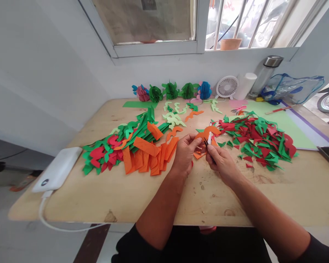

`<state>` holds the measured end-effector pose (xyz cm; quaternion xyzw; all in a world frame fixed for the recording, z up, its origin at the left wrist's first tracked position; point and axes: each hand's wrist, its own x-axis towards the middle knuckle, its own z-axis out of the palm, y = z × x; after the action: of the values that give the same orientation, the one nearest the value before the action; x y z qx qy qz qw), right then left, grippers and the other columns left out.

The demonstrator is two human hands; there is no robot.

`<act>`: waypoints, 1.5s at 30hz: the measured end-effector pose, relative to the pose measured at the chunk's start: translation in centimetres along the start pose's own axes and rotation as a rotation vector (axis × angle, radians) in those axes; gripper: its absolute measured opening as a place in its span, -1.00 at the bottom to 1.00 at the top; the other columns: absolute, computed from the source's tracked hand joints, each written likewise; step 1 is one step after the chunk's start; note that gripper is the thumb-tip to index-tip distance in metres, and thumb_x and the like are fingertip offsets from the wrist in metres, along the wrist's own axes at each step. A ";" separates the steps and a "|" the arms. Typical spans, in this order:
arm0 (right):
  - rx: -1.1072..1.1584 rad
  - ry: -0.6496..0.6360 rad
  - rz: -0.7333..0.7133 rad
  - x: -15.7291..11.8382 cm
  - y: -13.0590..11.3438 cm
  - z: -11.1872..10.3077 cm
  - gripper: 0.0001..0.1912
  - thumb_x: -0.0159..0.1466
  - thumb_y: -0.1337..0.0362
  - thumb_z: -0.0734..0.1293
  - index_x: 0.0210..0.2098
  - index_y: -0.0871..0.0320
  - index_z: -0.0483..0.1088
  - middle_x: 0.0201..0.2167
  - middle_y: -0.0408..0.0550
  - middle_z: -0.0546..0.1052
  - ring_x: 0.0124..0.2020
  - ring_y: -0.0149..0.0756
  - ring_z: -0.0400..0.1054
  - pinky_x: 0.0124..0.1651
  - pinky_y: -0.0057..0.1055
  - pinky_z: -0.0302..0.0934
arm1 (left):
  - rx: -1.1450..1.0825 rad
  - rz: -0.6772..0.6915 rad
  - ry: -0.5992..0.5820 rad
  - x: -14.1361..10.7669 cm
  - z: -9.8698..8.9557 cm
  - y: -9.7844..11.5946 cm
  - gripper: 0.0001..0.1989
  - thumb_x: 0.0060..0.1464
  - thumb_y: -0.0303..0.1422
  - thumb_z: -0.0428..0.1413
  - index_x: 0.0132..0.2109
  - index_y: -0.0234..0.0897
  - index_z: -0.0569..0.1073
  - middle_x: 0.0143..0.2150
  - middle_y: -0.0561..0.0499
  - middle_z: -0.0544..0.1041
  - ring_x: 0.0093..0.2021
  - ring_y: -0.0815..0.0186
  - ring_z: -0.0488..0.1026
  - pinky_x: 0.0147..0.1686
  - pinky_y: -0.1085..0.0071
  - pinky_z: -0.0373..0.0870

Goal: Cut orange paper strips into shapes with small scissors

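Note:
My left hand [186, 151] pinches an orange paper piece [211, 129] with a curved edge, above the middle of the table. Beside it, my right hand [220, 159] is closed around the dark handles of scissors [206, 141], whose tip lies against the paper. Folded orange paper pieces [146, 146] lie left of my hands, next to green strips and red and green cut shapes [104, 153]. On the right is a heap of red and green scraps [263, 140].
Along the wall stand green paper figures [170, 90], a blue one [205, 90], a small white fan [227, 87] and a glass bottle [265, 76]. A white power bank [57, 170] with a cable lies at the left edge of the wooden table [126, 201].

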<state>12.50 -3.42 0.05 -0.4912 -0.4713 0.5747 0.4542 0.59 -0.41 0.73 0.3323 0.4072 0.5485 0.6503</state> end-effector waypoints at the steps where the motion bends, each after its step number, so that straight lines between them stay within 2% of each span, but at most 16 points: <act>1: 0.003 0.001 -0.001 0.0 0.0 0.0 -0.48 0.13 -0.19 0.28 -0.62 0.12 0.18 -0.76 -0.30 0.11 -0.74 -0.54 -0.13 -0.70 -0.50 -0.27 | -0.001 -0.002 0.001 0.0 0.0 0.0 -0.83 -0.18 -0.33 0.23 -0.45 -0.31 0.41 -0.54 0.05 0.46 -0.56 0.42 0.36 -0.46 0.42 0.31; 45: 0.007 0.001 0.017 0.0 0.0 0.0 -0.44 0.11 -0.22 0.29 -0.65 0.13 0.17 -0.76 -0.30 0.10 -0.73 -0.56 -0.12 -0.68 -0.51 -0.29 | 0.008 -0.017 -0.009 0.0 0.0 0.2 -0.80 -0.22 -0.31 0.23 -0.43 -0.32 0.41 -0.54 0.07 0.46 -0.56 0.42 0.37 -0.43 0.42 0.31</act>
<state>12.54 -3.43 0.05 -0.4937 -0.4649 0.5801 0.4512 0.46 -0.33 0.89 0.3341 0.4092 0.5398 0.6553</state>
